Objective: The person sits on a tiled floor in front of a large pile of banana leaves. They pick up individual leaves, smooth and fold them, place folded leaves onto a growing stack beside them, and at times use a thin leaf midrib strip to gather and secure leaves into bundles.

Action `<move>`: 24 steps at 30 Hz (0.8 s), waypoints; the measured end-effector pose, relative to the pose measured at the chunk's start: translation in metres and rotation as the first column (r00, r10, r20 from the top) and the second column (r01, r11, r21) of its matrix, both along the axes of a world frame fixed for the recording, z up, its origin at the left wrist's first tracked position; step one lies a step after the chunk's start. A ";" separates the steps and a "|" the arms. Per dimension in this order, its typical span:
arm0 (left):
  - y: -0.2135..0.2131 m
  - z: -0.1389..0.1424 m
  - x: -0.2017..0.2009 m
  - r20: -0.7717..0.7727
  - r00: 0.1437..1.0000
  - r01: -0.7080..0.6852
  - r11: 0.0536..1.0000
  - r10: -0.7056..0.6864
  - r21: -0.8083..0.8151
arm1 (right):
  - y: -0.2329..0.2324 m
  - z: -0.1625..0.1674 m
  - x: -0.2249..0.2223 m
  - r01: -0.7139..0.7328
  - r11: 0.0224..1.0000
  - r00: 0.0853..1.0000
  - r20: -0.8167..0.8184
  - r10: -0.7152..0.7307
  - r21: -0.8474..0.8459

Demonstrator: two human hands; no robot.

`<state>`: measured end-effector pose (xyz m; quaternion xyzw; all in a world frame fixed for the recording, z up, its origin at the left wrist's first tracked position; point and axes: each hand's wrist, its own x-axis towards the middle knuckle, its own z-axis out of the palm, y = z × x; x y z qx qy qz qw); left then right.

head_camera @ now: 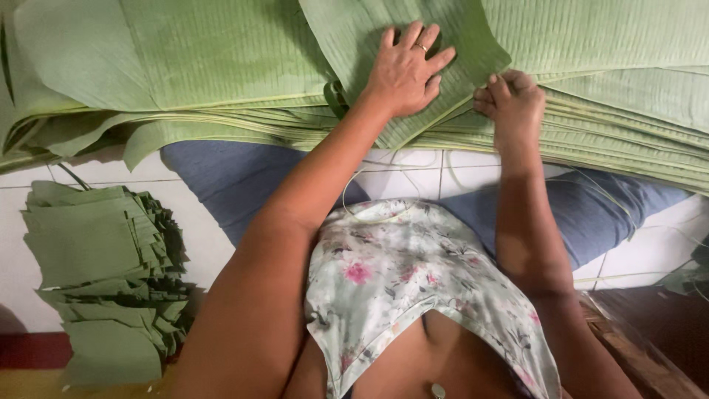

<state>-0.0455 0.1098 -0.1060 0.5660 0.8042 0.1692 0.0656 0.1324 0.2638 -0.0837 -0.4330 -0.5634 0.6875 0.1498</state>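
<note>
Here, white tiled floor (413,166), stacked banana leaves (221,66), left hand (402,70) fingers spread flat, right hand (513,103) fingers pinching leaf edge (461,103).

No packages, labels, signs or screens anywhere in view.

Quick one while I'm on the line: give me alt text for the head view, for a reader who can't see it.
Seen from above, a person's left hand lies flat on the top leaf of a big stack of green leaves, while the right hand pinches that leaf's edge. A pile of smaller cut leaf pieces sits on the white tiled floor.
</note>
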 end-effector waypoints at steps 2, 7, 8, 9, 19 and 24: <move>0.000 -0.001 0.001 0.035 0.999 0.004 0.998 -0.002 -0.058 | -0.009 -0.008 0.002 0.010 0.996 0.999 -0.036 -0.006 0.093; -0.008 0.000 -0.001 0.035 0.999 -0.039 0.998 0.041 -0.044 | -0.020 -0.024 0.016 0.114 0.988 0.983 -0.158 -0.096 0.109; -0.009 0.001 -0.002 0.023 0.999 -0.048 0.998 0.049 -0.035 | -0.023 -0.026 0.021 0.146 0.989 0.972 -0.192 -0.138 0.028; -0.011 0.001 -0.003 0.009 0.998 -0.056 0.998 0.056 -0.027 | -0.025 -0.028 0.028 0.176 0.983 0.958 -0.222 -0.184 -0.054; -0.013 -0.019 -0.004 -0.055 0.997 -0.045 0.999 0.045 -0.001 | -0.008 0.118 0.184 0.628 0.732 0.704 -0.209 -0.679 -0.266; -0.005 -0.002 0.004 0.101 0.995 0.004 0.997 0.004 -0.075 | -0.038 0.161 0.173 0.407 0.887 0.834 -0.306 -0.459 -0.219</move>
